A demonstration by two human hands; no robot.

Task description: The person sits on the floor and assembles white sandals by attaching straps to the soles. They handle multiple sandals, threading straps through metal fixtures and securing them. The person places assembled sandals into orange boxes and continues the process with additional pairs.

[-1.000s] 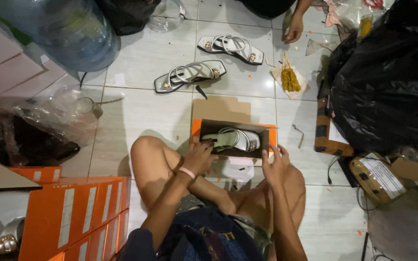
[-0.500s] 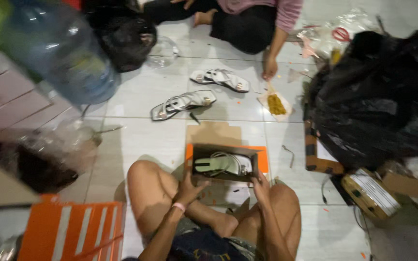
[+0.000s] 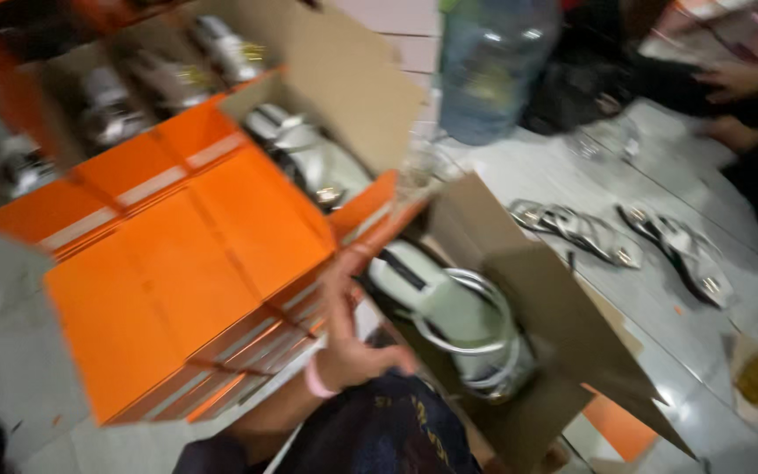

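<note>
Holding: your left hand [image 3: 348, 338], fingers curled round the edge of the open shoe box [image 3: 519, 351], lifts it beside the orange stack.
Stack: orange boxes [image 3: 177, 263] at left, several open with sandals inside; it stands close against the held box.
Box contents: pale green sandals [image 3: 458, 312] already lie inside; the flap is not yet shut.
Right hand: not visible, so you cannot tell its grip.
Floor: two loose sandals [image 3: 625, 237] lie on the tiles.
Bottle: large water bottle [image 3: 497, 66] behind.
Other person: a hand [image 3: 730, 79] rests top right.

Sandals [image 3: 625, 237] on tiled floor [image 3: 589, 175]
</note>
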